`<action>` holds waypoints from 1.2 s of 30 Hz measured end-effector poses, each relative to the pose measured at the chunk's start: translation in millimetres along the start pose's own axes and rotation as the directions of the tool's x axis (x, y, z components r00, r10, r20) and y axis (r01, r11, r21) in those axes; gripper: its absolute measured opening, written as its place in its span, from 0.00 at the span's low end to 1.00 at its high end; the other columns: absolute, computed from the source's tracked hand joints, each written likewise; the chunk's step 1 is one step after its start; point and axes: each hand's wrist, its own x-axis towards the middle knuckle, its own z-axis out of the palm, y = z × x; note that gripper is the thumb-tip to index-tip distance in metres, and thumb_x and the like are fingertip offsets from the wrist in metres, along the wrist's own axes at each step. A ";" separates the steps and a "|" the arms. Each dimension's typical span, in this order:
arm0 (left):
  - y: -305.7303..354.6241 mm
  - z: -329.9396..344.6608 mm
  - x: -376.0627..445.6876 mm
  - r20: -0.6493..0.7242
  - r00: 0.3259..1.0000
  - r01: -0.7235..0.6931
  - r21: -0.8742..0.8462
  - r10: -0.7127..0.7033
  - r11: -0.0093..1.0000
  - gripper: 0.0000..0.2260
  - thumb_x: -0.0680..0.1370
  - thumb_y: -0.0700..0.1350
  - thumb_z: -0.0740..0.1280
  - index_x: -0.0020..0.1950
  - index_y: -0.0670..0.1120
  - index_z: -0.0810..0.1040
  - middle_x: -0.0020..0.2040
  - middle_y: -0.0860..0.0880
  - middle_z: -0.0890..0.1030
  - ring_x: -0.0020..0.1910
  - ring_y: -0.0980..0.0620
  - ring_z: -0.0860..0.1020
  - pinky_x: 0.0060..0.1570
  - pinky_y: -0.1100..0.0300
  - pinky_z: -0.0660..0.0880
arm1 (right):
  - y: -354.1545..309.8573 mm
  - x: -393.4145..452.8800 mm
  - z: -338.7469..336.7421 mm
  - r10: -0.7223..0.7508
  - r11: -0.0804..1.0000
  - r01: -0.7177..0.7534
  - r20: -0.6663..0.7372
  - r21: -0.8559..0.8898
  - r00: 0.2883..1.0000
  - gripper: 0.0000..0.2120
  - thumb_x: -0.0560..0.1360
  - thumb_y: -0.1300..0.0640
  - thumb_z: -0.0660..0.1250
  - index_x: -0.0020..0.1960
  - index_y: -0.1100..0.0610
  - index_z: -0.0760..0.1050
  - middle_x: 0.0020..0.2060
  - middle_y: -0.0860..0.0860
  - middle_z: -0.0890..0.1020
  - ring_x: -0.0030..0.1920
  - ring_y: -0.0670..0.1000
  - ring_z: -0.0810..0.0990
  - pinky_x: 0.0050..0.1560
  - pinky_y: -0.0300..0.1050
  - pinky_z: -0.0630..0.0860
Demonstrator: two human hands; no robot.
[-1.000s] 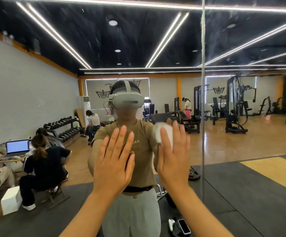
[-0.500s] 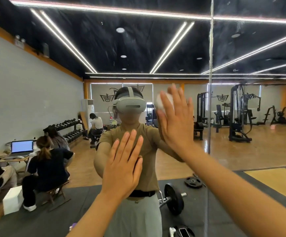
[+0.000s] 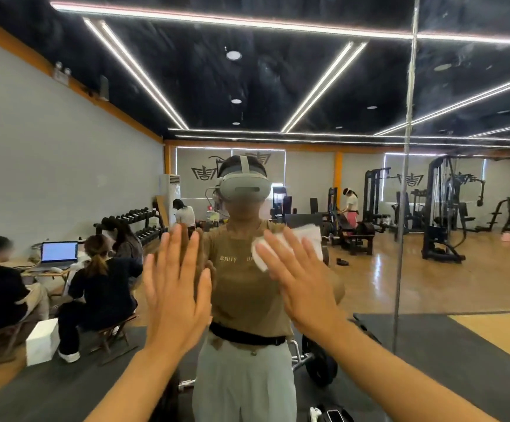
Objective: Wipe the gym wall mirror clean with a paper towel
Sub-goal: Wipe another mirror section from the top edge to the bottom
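The wall mirror [image 3: 278, 86] fills the view and reflects the gym and a person in a headset. Faint smears show on its upper part against the dark ceiling. My right hand [image 3: 301, 280] presses a white paper towel [image 3: 308, 236] flat against the glass at chest height, fingers straight and spread. The towel sticks out above my fingertips. My left hand [image 3: 176, 295] lies flat on the mirror to the left of it, fingers straight, holding nothing.
A vertical seam [image 3: 404, 178] between mirror panels runs just right of my right hand. A phone and a controller [image 3: 329, 415] lie by the mirror's foot. Reflected are a barbell, weight machines, a dumbbell rack and several seated people.
My right hand has come back down with the towel from head height to chest height. My left hand has stayed flat on the glass.
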 end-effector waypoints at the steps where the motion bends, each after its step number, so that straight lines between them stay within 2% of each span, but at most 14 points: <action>1: -9.1 -2.9 -0.5 0.000 1.000 0.019 0.016 -0.019 1.000 0.27 0.83 0.51 0.52 0.82 0.46 0.55 0.83 0.48 0.49 0.82 0.49 0.47 0.78 0.49 0.40 | -5.3 -22.9 4.5 -0.052 0.998 0.054 0.052 -0.030 0.997 0.38 0.75 0.64 0.67 0.80 0.50 0.55 0.80 0.50 0.57 0.80 0.57 0.52 0.79 0.54 0.44; 4: -29.0 -7.4 -3.5 0.020 0.999 0.025 0.082 -0.027 0.996 0.27 0.83 0.52 0.51 0.82 0.48 0.53 0.83 0.48 0.47 0.82 0.48 0.48 0.78 0.48 0.42 | -10.6 -59.9 12.2 -0.121 0.989 0.131 0.129 -0.066 0.984 0.42 0.73 0.65 0.72 0.80 0.49 0.56 0.80 0.50 0.58 0.80 0.58 0.55 0.79 0.55 0.49; 7: -37.4 -8.4 -4.5 0.061 0.998 -0.011 0.121 0.003 0.993 0.28 0.83 0.52 0.51 0.83 0.49 0.49 0.83 0.47 0.46 0.82 0.47 0.46 0.78 0.47 0.42 | -8.2 -39.6 11.5 -0.098 0.990 0.102 0.039 -0.097 0.994 0.33 0.78 0.59 0.69 0.79 0.50 0.59 0.79 0.52 0.61 0.79 0.58 0.57 0.77 0.60 0.56; 10: -39.3 -9.1 -5.4 0.072 0.997 -0.031 0.125 0.022 0.992 0.28 0.84 0.52 0.50 0.83 0.47 0.49 0.83 0.46 0.45 0.82 0.46 0.46 0.78 0.47 0.42 | -0.9 21.3 3.6 0.019 0.994 -0.028 -0.079 -0.103 0.997 0.34 0.77 0.61 0.70 0.78 0.51 0.60 0.78 0.56 0.61 0.79 0.59 0.57 0.79 0.59 0.49; 13: -44.1 -10.6 -5.7 0.087 0.995 -0.062 0.171 0.047 0.983 0.28 0.84 0.52 0.50 0.83 0.46 0.50 0.83 0.46 0.46 0.81 0.47 0.47 0.78 0.48 0.42 | 10.4 109.5 -14.3 0.137 0.985 -0.155 -0.204 -0.075 0.969 0.28 0.80 0.58 0.64 0.78 0.52 0.61 0.78 0.58 0.61 0.78 0.60 0.56 0.79 0.58 0.46; 16: -55.2 -14.7 -4.9 0.112 0.989 -0.116 0.211 0.094 0.971 0.28 0.84 0.52 0.50 0.83 0.46 0.52 0.83 0.47 0.47 0.81 0.48 0.48 0.78 0.49 0.44 | 17.1 194.2 -38.6 0.217 0.971 -0.233 -0.232 -0.045 0.948 0.24 0.82 0.53 0.59 0.78 0.55 0.64 0.78 0.59 0.62 0.78 0.62 0.58 0.78 0.62 0.49; 20: -65.6 -19.3 -3.7 0.132 0.978 -0.192 0.273 0.161 0.943 0.27 0.84 0.53 0.50 0.82 0.46 0.53 0.83 0.47 0.49 0.81 0.48 0.51 0.78 0.49 0.47 | 20.5 239.0 -50.8 0.322 0.943 -0.333 -0.267 0.004 0.908 0.26 0.83 0.48 0.48 0.79 0.54 0.62 0.79 0.55 0.61 0.79 0.60 0.55 0.79 0.61 0.48; 22: -69.0 -21.6 -3.4 0.131 0.974 -0.214 0.291 0.183 0.933 0.27 0.83 0.53 0.50 0.82 0.47 0.53 0.83 0.46 0.50 0.81 0.48 0.52 0.78 0.46 0.48 | 8.5 222.2 -37.3 0.244 0.964 -0.264 -0.272 -0.038 0.931 0.25 0.83 0.54 0.56 0.79 0.55 0.60 0.78 0.56 0.62 0.79 0.61 0.55 0.79 0.62 0.48; 24: -71.0 -22.5 -3.4 0.130 0.971 -0.230 0.283 0.200 0.931 0.27 0.84 0.53 0.49 0.82 0.47 0.54 0.83 0.46 0.51 0.81 0.48 0.53 0.78 0.45 0.47 | -8.7 182.6 -14.9 0.126 0.985 -0.153 -0.258 -0.086 0.958 0.32 0.79 0.64 0.65 0.79 0.53 0.57 0.78 0.55 0.62 0.79 0.60 0.56 0.79 0.60 0.50; 26: -71.6 -22.8 -3.1 0.134 0.968 -0.241 0.264 0.212 0.934 0.27 0.84 0.54 0.49 0.82 0.47 0.54 0.83 0.46 0.51 0.81 0.48 0.53 0.78 0.45 0.48 | -26.2 133.1 6.9 0.072 0.994 -0.087 -0.207 -0.062 0.976 0.39 0.76 0.70 0.67 0.80 0.51 0.54 0.79 0.53 0.61 0.79 0.58 0.54 0.79 0.59 0.49; 28: -71.8 -22.4 -2.4 0.130 0.967 -0.247 0.245 0.221 0.938 0.27 0.84 0.53 0.49 0.82 0.47 0.53 0.83 0.46 0.51 0.81 0.48 0.52 0.77 0.44 0.48 | -45.0 84.0 23.2 0.060 0.998 -0.064 -0.139 -0.029 0.988 0.40 0.74 0.72 0.66 0.80 0.52 0.55 0.79 0.53 0.60 0.80 0.57 0.53 0.79 0.58 0.48; 31: -73.3 -21.4 -3.0 0.136 0.966 -0.245 0.214 0.220 0.946 0.27 0.84 0.53 0.50 0.83 0.47 0.52 0.83 0.46 0.50 0.81 0.47 0.52 0.77 0.43 0.49 | -71.9 24.3 36.3 -0.030 0.999 0.029 -0.043 -0.015 0.999 0.34 0.76 0.67 0.60 0.80 0.52 0.57 0.79 0.52 0.61 0.80 0.57 0.54 0.79 0.58 0.48; 33: -74.5 -21.3 -2.3 0.149 0.965 -0.243 0.193 0.216 0.951 0.27 0.84 0.53 0.50 0.83 0.47 0.52 0.83 0.46 0.50 0.81 0.47 0.52 0.77 0.43 0.49 | -76.5 0.1 40.9 -0.108 0.994 0.108 0.016 -0.024 0.994 0.32 0.78 0.63 0.57 0.80 0.51 0.55 0.80 0.50 0.60 0.80 0.57 0.55 0.79 0.58 0.51; 36: -75.5 -23.8 -1.7 0.174 0.960 -0.249 0.185 0.217 0.951 0.27 0.84 0.53 0.49 0.83 0.48 0.52 0.83 0.47 0.50 0.81 0.47 0.52 0.77 0.43 0.50 | -66.5 -1.4 41.1 -0.192 0.978 0.196 0.051 -0.076 0.980 0.30 0.81 0.58 0.59 0.80 0.50 0.54 0.80 0.50 0.58 0.80 0.56 0.56 0.78 0.57 0.52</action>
